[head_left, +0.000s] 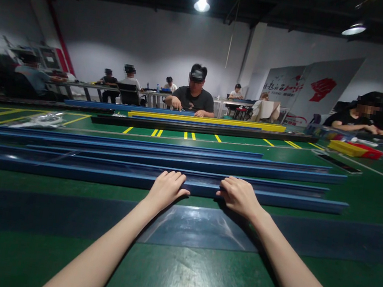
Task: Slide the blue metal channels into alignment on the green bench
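Blue channel [202,189]: nearest of the blue profiles, lying lengthwise left to right on the green table [186,277], beneath the fingers of both hands. Left hand [169,185] sits left of its middle, right hand [236,194] a short way right; a stretch of channel shows between them. Fingers of each hand lie close together, curled over the channel, thumbs pointing inward along its near side; fingertips hidden, so pinching or mere pressing cannot be told. Near side: a transparent strip [196,228], flat, passing under the forearms. Far side: further blue profiles [188,163], roughly parallel, just beyond the hands. Farther: yellow profile [209,121], black profile [208,130], a seated person [195,100]; far right, a phone [341,164] and yellow tray [347,148].
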Action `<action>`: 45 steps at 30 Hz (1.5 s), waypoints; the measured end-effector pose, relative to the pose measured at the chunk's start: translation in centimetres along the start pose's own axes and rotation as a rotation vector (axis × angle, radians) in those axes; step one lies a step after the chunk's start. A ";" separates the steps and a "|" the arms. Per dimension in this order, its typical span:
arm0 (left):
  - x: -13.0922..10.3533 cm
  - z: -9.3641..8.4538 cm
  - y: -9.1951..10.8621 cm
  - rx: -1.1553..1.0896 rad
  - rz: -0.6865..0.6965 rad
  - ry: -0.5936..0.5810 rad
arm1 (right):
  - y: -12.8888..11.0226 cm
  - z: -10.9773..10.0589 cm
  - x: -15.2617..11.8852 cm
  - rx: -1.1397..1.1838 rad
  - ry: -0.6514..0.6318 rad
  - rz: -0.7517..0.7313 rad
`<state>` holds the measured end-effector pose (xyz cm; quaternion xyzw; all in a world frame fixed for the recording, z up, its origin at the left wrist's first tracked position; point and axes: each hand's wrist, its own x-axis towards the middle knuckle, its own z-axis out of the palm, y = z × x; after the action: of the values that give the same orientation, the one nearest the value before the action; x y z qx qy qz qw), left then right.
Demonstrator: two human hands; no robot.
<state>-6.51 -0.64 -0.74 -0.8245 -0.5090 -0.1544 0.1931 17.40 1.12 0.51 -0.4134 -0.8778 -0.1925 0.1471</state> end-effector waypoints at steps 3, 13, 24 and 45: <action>0.0 0.1 -0.1 0.003 0.004 0.011 | 1.0 -0.2 -0.6 0.004 -0.024 0.016; 0.1 0.4 -0.2 0.019 0.015 0.017 | 2.7 -0.7 -1.7 0.012 -0.099 0.119; 0.0 0.4 0.0 0.020 0.017 0.015 | 0.6 0.3 -0.8 0.000 0.001 0.063; 0.0 0.2 0.1 0.006 0.013 0.010 | -0.9 1.0 0.3 0.029 0.103 0.022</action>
<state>-6.45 -0.63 -0.90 -0.8263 -0.5033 -0.1557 0.1992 16.43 1.27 -0.42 -0.4103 -0.8671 -0.1992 0.2003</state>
